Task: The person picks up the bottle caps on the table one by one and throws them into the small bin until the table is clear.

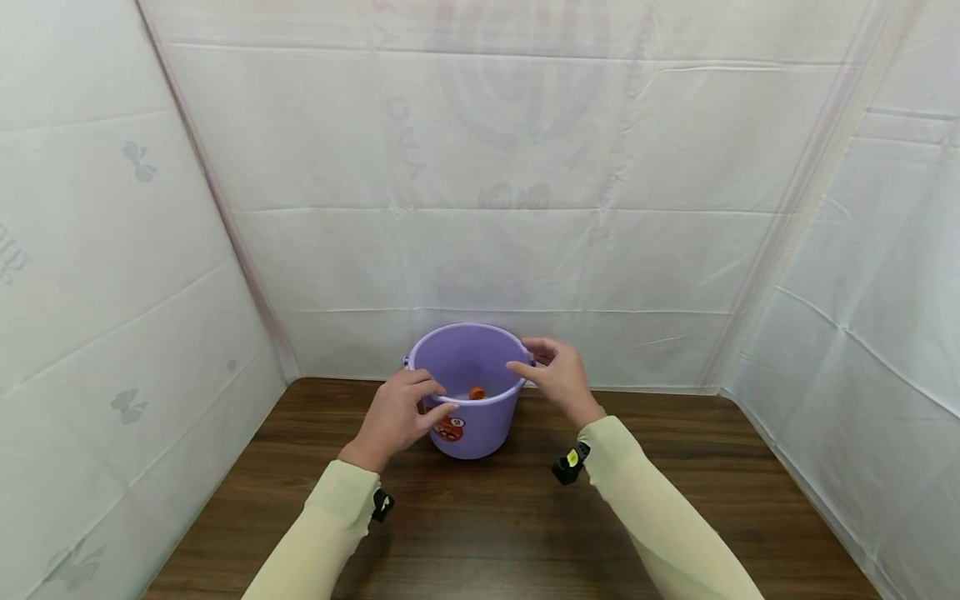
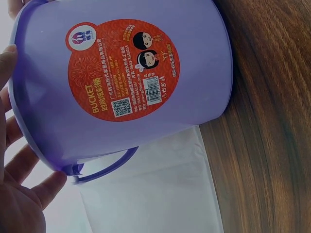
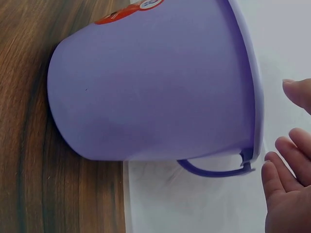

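A purple bucket (image 1: 480, 429) stands upright on the wooden table, with a red label (image 2: 121, 73) on its side. Inside it lies a small orange object (image 1: 476, 392), too small to identify. My left hand (image 1: 397, 412) holds the bucket's rim at the near left, thumb outside and fingers reaching over. At the right side of the rim is my right hand (image 1: 558, 375), its thumb and fingers spread apart around the edge. In the right wrist view, the right fingers (image 3: 286, 167) lie beside the handle joint, with a gap between thumb and rim. The purple handle (image 2: 109, 167) hangs at the far side.
White sheeting (image 1: 480, 250) rises behind the bucket and along both sides of the dark wooden table (image 1: 480, 533). The bucket stands close to the back sheet. Each wrist wears a small black device, such as the right one (image 1: 570, 464).
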The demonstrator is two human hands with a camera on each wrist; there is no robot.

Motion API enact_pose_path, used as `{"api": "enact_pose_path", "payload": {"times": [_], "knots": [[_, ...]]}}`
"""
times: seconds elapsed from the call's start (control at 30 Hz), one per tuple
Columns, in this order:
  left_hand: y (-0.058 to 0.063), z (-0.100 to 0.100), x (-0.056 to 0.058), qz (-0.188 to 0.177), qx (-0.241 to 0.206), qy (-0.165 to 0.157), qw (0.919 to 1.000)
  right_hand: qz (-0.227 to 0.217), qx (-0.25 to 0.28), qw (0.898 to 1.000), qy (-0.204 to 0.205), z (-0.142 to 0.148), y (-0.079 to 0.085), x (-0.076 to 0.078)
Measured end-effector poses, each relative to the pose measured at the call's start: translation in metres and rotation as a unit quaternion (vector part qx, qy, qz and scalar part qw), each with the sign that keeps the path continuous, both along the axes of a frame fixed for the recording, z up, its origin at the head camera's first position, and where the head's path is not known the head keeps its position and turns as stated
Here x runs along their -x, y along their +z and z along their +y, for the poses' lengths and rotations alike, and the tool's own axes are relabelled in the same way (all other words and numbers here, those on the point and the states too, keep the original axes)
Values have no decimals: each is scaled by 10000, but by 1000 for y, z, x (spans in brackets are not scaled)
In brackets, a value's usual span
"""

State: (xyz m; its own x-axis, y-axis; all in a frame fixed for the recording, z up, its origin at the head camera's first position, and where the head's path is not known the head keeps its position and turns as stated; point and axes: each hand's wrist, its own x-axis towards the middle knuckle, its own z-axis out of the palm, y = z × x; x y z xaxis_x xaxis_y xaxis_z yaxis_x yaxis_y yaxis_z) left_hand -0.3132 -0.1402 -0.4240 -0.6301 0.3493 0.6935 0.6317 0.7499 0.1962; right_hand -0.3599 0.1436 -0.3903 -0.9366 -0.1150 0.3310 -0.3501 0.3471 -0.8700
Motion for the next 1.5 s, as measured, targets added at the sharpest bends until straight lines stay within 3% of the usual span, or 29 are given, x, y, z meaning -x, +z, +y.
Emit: {"api": "enact_pose_path", "payload": {"times": [0.5, 0.93, 1.5], "knots": [[0, -1, 0, -124, -10, 39, 9999, -23, 22, 9997, -232, 21, -11, -4], [-1, 0, 2, -116, 4, 19, 9999, 57, 92, 9982, -593, 44, -31, -4], [-1, 0, 2, 81, 4, -36, 10000, 38, -408, 9906, -1306, 76, -76, -1]]}}
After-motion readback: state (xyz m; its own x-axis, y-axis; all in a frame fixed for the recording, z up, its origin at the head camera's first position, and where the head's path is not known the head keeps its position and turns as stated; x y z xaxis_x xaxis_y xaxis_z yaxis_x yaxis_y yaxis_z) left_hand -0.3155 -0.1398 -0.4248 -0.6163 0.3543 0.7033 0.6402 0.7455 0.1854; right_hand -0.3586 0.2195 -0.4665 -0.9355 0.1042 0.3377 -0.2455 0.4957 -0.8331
